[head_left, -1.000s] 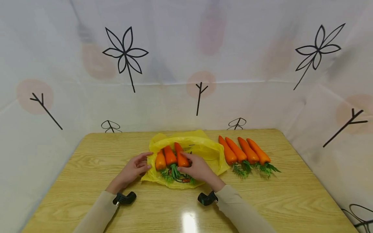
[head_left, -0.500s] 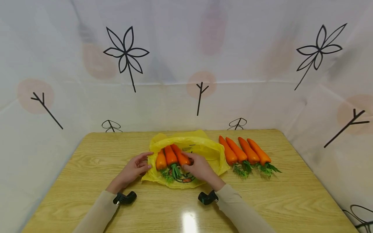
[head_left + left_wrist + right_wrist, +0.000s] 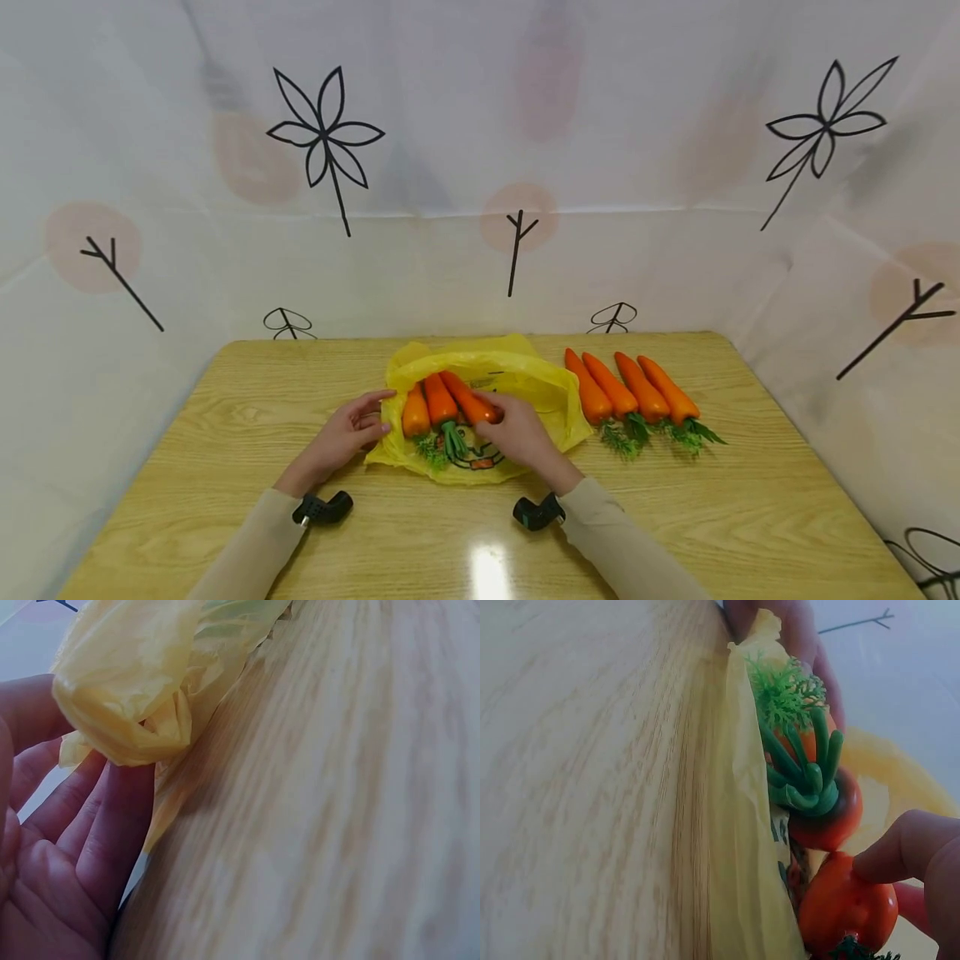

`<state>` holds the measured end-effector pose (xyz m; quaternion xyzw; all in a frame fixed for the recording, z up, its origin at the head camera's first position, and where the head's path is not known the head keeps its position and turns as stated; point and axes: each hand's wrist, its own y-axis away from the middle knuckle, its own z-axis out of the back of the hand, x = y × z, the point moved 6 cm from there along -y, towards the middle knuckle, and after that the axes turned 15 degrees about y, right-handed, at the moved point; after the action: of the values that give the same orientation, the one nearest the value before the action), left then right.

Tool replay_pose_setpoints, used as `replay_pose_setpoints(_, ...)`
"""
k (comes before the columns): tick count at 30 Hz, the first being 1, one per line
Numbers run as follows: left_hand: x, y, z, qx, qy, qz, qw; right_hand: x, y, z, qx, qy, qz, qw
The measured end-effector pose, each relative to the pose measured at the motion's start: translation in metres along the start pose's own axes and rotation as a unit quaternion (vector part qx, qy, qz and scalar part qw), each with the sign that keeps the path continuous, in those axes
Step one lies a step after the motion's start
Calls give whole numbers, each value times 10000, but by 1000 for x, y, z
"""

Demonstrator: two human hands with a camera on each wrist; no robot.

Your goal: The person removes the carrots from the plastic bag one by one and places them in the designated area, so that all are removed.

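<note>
A yellow plastic bag (image 3: 540,375) lies open on the table with its mouth toward me. My left hand (image 3: 347,429) holds the bag's left edge, and crumpled bag film (image 3: 142,697) sits at its fingers in the left wrist view. Inside the bag are two carrots side by side, one lighter orange (image 3: 416,414) and one redder (image 3: 440,402) with thick green stems. A third carrot (image 3: 467,400) lies slanted beside them; my right hand (image 3: 517,429) pinches its thick end (image 3: 847,907). Its leafy top is mostly hidden by the hand in the head view.
Several carrots with green tops, the nearest one (image 3: 588,387) just right of the bag, lie in a slanted row on the wooden table (image 3: 712,517). A patterned white cloth (image 3: 420,275) stands behind the table and along its sides.
The right hand has shifted slightly right, and the third carrot's thick end has swung right with it, so it lies more slanted. The left hand has stayed at the bag's edge.
</note>
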<state>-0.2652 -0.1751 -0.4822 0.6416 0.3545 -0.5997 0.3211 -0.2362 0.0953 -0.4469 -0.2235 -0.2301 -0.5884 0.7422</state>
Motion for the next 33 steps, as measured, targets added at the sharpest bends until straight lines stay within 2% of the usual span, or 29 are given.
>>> replay_pose_setpoints(11, -2, -1, 0, 14, -29, -50, 10000, -6, 2, 6, -256, -9, 31, 9997)
replay_pose_setpoints(18, 1, -1, 0, 98, 2, -123, 9999, -8, 8, 13, -298, -206, -217, 9991)
replay_pose_setpoints(33, 1, -2, 1, 51, -122, -122, 9998, -15, 24, 36, -357, -606, -498, 9963)
